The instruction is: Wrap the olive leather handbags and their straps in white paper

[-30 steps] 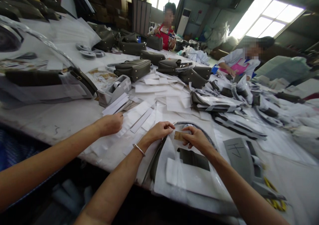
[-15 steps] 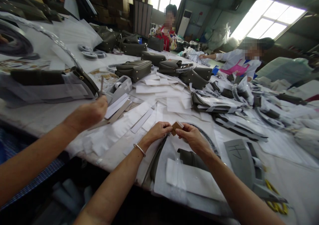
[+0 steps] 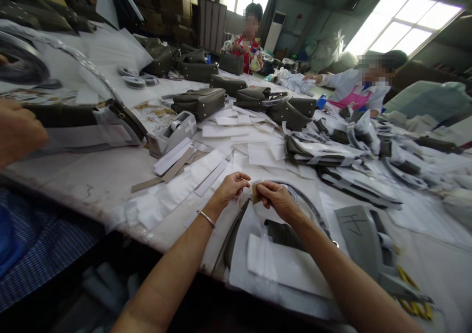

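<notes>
Right hand [image 3: 278,198] has fingers clamped on brown tag [image 3: 254,193], near the top of wrapped bag [image 3: 287,264]. Left hand [image 3: 231,188] just beside tag, fingertips close together, thin white thread [image 3: 238,200] by them, can't tell if gripped; bangle [image 3: 206,219] on left wrist. Bag lies at near edge of counter [image 3: 84,176], white wrap around it, dark patch showing. Tape dispenser [image 3: 356,239] right of bag, yellow handles [image 3: 415,307] beside it. Strips [image 3: 173,157] to the left, second dispenser [image 3: 158,145] behind them. Co-worker's hand [image 3: 22,131] at left edge, dark bags [image 3: 201,102] farther back
</notes>
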`<action>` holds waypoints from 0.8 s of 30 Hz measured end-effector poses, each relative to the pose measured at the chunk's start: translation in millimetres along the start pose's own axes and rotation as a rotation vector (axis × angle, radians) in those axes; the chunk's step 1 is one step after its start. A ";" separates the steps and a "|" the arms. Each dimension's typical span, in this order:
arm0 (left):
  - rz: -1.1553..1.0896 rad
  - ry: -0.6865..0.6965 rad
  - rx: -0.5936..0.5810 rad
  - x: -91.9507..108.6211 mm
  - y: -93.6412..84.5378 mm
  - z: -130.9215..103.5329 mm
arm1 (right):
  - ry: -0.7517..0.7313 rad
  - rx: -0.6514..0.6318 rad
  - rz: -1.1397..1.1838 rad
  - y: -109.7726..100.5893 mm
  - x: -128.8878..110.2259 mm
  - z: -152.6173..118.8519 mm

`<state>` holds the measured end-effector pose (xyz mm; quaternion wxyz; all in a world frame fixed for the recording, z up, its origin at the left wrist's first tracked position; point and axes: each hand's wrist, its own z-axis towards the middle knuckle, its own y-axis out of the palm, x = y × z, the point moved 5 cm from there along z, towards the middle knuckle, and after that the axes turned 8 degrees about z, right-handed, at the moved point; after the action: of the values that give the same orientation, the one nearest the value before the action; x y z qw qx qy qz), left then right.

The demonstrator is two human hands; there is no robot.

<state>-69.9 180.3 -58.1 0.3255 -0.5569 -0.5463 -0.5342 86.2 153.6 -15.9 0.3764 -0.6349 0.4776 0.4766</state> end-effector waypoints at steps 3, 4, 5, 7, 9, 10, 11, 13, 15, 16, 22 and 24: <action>-0.063 -0.031 -0.008 1.5 -3.2 -0.7 | 0.026 -0.085 -0.049 0.7 -4.4 2.6; -0.096 -0.046 -0.019 2.2 -3.9 -1.2 | 0.033 -0.136 -0.084 1.9 -5.3 3.7; -0.137 -0.062 -0.032 2.8 -4.2 -1.9 | 0.037 -0.186 -0.122 3.3 -5.9 4.9; -0.221 -0.081 -0.054 4.6 -4.2 -3.3 | 0.044 -0.251 -0.187 5.3 -6.0 8.5; -0.273 -0.076 -0.060 6.5 -3.9 -4.7 | 0.062 -0.259 -0.217 6.6 -5.4 13.5; -0.272 -0.065 -0.062 7.4 -3.5 -5.2 | 0.075 -0.253 -0.221 7.3 -5.2 16.1; -0.263 -0.052 -0.066 8.2 -2.8 -5.6 | 0.089 -0.259 -0.224 8.7 -4.9 18.3; -0.230 -0.017 -0.087 9.5 -0.6 -5.8 | 0.111 -0.299 -0.226 12.4 -4.6 21.4; -0.169 0.027 -0.100 10.7 0.7 -4.9 | 0.120 -0.332 -0.219 14.3 -3.9 22.9; -0.127 0.049 -0.094 11.2 0.4 -4.1 | 0.122 -0.333 -0.210 13.9 -3.0 23.3; 0.139 0.094 -0.004 12.2 -5.7 -1.6 | 0.116 -0.164 -0.107 2.0 8.2 22.3; 0.192 0.046 -0.029 9.7 -3.9 -3.0 | 0.097 -0.079 -0.085 -0.5 11.2 20.7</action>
<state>-76.0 180.7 -49.1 0.3798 -0.5990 -0.4751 -0.5209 82.6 170.3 -32.1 0.3475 -0.6911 0.4488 0.4475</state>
